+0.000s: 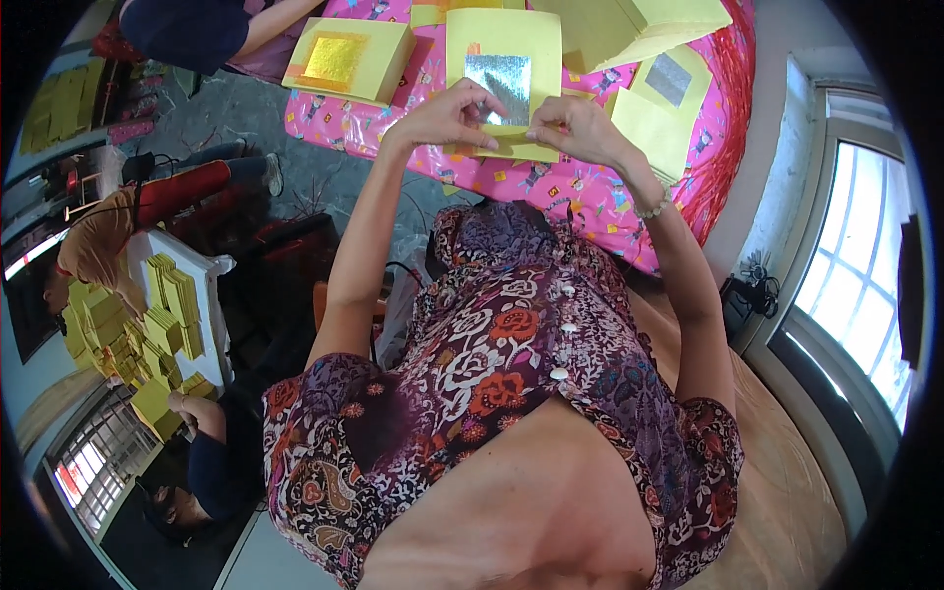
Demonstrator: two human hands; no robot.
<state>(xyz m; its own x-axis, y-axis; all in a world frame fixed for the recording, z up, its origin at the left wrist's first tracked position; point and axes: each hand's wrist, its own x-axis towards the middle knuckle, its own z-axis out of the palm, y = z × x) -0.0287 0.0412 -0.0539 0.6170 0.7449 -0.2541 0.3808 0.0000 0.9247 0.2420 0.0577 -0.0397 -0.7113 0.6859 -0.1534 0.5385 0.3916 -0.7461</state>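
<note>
Nearby, left of the silvered paper (513, 84), a gilded yellow stack (344, 64).

The left hand (447, 116) partly hides the silver square (503, 75) beneath.

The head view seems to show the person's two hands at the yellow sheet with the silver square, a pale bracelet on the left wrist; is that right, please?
Not quite: the head view shows the pale bracelet on the right wrist, not the left. The left hand and right hand are at the yellow sheet with the silver square.
</note>
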